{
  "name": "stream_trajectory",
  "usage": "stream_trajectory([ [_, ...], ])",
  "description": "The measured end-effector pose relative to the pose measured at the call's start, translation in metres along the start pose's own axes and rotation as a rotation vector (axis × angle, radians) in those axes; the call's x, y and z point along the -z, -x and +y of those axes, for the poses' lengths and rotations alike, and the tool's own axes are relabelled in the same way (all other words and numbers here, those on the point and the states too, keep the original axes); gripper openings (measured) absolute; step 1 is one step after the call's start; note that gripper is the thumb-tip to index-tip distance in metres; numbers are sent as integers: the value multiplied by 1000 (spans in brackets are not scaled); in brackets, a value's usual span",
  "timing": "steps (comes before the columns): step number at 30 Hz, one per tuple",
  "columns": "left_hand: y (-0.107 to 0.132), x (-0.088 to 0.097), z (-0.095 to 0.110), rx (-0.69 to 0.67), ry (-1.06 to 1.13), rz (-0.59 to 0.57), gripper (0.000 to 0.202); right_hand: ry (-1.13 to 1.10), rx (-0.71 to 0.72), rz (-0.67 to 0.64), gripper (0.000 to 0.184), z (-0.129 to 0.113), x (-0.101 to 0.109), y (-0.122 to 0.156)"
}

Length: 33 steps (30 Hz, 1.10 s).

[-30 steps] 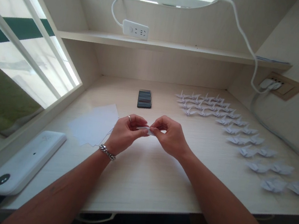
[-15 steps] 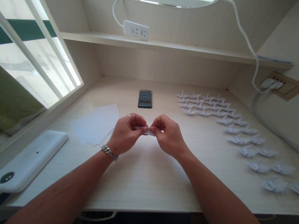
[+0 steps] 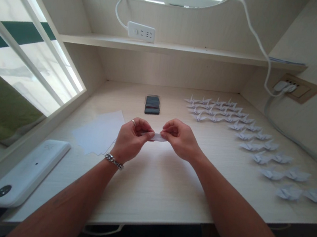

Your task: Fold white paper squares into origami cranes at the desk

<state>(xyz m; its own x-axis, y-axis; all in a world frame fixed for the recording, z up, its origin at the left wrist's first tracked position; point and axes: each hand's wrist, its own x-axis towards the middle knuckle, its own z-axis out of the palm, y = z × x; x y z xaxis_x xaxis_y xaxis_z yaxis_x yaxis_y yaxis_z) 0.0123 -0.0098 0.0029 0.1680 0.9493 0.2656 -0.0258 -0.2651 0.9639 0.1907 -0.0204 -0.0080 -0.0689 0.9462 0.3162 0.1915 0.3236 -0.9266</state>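
Observation:
A small folded piece of white paper (image 3: 159, 137) is held above the desk between my two hands. My left hand (image 3: 134, 136) pinches its left end between thumb and fingers; a ring and a chain bracelet are on this side. At the paper's right end, the thumb and forefinger of my right hand (image 3: 179, 138) are closed on it. My fingers cover both ends, so its full shape is hidden. Loose white paper sheets (image 3: 96, 130) lie fanned out beside my left hand. Rows of folded paper cranes (image 3: 246, 135) stand to the right of my right hand.
A dark phone-like object (image 3: 152, 104) lies behind my hands. A white oblong device (image 3: 28, 172) with a black cable rests at the desk's left edge. Above, a shelf (image 3: 181, 50) holds a white power strip (image 3: 141, 31). A white cable (image 3: 258, 36) hangs to the wall socket (image 3: 301, 90).
My hands have moved slightly apart, showing more of the folded paper between them. Both still pinch it. The whole view has shifted a little.

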Motion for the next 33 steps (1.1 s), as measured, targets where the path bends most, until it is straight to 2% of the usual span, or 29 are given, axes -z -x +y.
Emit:
stream_trajectory([
  [4, 0, 2, 0, -17, -14, -3, 20, -33, -32, -35, 19, 0, 1, -1],
  [9, 1, 3, 0, -6, -43, -34, 22, 185, 23, -105, 10, -8, -5, 3],
  [12, 1, 5, 3, 18, -159, -118, 23, 308, 58, -86, 10, -12, -6, 6],
  [17, 0, 9, 8, -7, -513, -282, 18, 439, 133, -121, 11, -12, -5, 7],
  [20, -1, 12, 8, -20, -529, -326, 16, 427, 123, -136, 11, -11, -4, 7],
  [25, -2, 15, 5, 28, -345, -323, 17, 387, 74, -125, 13, -14, -3, 6],
  [30, 0, 12, 7, -42, -500, -311, 16, 395, 87, -143, 15, -16, -4, 7],
  [33, 0, 11, 9, -38, -538, -309, 15, 389, 61, -171, 17, -14, -2, 6],
])
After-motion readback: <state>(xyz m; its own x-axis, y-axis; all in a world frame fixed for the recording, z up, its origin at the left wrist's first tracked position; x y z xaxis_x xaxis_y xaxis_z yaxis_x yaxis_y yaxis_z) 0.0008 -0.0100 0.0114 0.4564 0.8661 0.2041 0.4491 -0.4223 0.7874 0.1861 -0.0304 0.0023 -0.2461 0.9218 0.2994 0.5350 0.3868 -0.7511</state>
